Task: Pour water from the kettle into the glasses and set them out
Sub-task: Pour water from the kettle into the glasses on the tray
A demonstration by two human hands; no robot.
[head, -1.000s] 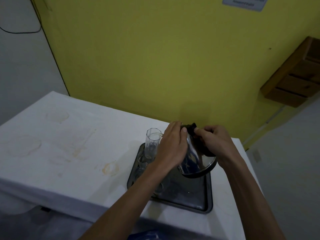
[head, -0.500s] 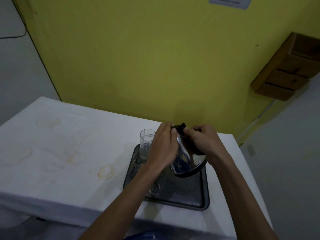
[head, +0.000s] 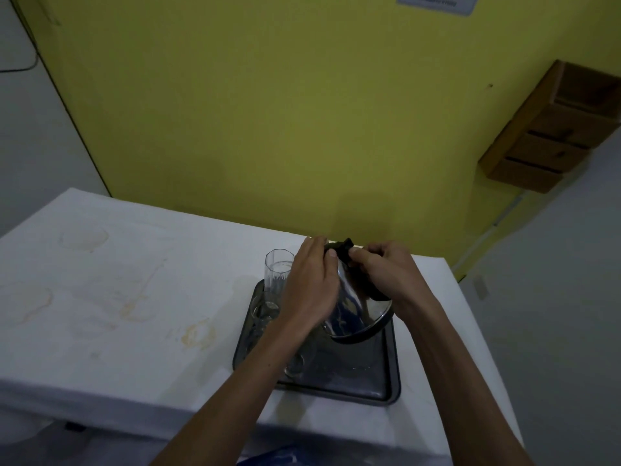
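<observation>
I see the white table [head: 134, 297] with a dark tray [head: 386, 376] near its right end, and the work goes on over that tray. The kettle [head: 353, 307] hangs above it, tipped away from me and to the left. I judge this to be the pour itself, or its very start; the spout and any stream are hidden behind the left hand [head: 312, 284]. That hand lies with fairly straight fingers over the kettle's top and side, thumb against the top of the black handle, steadying rather than gripping. The right hand [head: 383, 270] curls tight round the handle, wrist raised. The glass [head: 277, 274] stands upright at the tray's far left corner, just beside the left hand. Next I'd want a slow tilt, spout kept over that rim. The other glasses [head: 265, 311] sit low on the tray, too dim to read.
</observation>
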